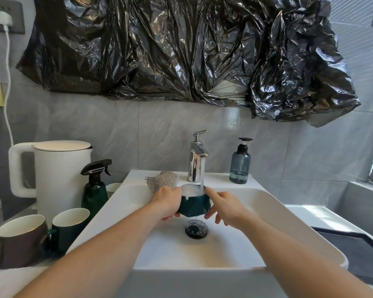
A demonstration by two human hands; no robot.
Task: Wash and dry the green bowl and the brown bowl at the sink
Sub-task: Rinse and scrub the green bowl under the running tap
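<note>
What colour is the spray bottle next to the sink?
The spray bottle is dark green glass with a black trigger top, seen clearly in the head view.

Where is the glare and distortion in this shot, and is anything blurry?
Head view: glare streaks the black plastic sheet and the chrome faucet; daylight brightens the right ledge; wide-angle bending curves the sink rim and stretches the forearms; the green bowl and both hands look sharp.

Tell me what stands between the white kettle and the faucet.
In the head view, the green spray bottle and a speckled cloth on the sink rim lie between the white kettle and the faucet.
</note>
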